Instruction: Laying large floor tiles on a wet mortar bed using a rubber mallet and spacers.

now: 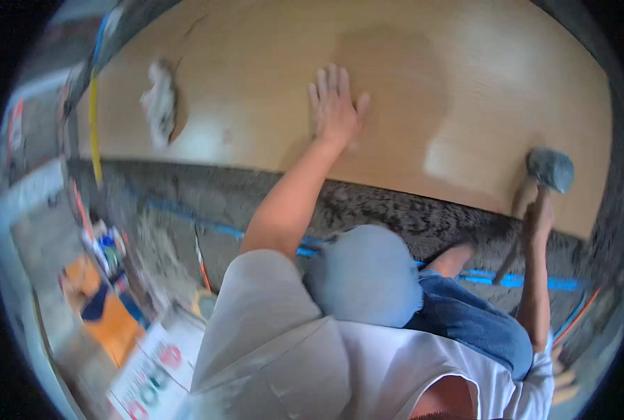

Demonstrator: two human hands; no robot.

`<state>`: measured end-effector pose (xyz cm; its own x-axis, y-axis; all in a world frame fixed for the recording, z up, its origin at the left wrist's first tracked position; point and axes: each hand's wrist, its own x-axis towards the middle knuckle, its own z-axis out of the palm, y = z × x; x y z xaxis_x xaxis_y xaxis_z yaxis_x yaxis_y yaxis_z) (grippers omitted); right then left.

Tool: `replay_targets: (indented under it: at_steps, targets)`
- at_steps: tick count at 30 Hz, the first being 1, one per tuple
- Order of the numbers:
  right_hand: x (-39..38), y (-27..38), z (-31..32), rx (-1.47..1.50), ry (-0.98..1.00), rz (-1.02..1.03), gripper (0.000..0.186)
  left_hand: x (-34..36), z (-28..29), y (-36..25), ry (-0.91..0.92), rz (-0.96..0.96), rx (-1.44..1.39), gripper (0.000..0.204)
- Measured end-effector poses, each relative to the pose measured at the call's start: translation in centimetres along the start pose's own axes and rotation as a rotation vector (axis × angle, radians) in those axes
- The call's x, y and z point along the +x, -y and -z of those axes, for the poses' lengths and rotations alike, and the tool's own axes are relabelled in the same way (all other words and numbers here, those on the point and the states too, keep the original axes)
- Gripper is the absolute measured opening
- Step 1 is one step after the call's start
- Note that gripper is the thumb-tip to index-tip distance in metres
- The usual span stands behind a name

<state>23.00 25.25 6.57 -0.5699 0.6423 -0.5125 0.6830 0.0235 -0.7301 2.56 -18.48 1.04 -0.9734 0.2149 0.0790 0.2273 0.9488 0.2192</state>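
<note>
Mallet (pixel 550 170) with a grey rubber head hangs just above the right edge of a large tan floor tile (pixel 270 112), its wooden handle clamped in the right hand (pixel 539 218), fingers wrapped shut around the shaft. Whether the head touches the tile is hard to tell, as the picture is blurred there. The left hand (pixel 335 105) lies flat on the middle of the tile, palm down, fingers spread apart and holding nothing. The tile spreads across the upper part of the view, and its near edge borders a strip of rough grey mortar (pixel 242 196). A blue line (pixel 522 281) runs across that grey bed close to the person's knees, which are covered by blue jeans (pixel 466 318). A crumpled white rag (pixel 160 101) rests on the tile far to the left, well apart from both hands. Further left, on the bare floor, lie orange packaging (pixel 109 315) and printed paper (pixel 154 371), blurred beyond detail.
</note>
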Motion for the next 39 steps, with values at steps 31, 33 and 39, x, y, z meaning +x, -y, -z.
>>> replay_targets:
  at_steps: [31, 33, 39]
  targets:
    - [-5.5, 18.0, -28.1, -0.225, 0.627, 0.240, 0.037, 2.9, 1.7, 19.3, -0.168, 0.783, 0.138, 0.060]
    - [-5.0, 21.1, -30.7, -0.118, 0.618, 0.335, 0.037, 7.0, 2.9, 19.6, -0.224, 0.802, 0.130, 0.062]
    - [0.4, 24.0, -37.2, -0.095, 0.534, 0.317, 0.040, 14.0, 2.4, 15.4, -0.195, 0.806, 0.014, 0.067]
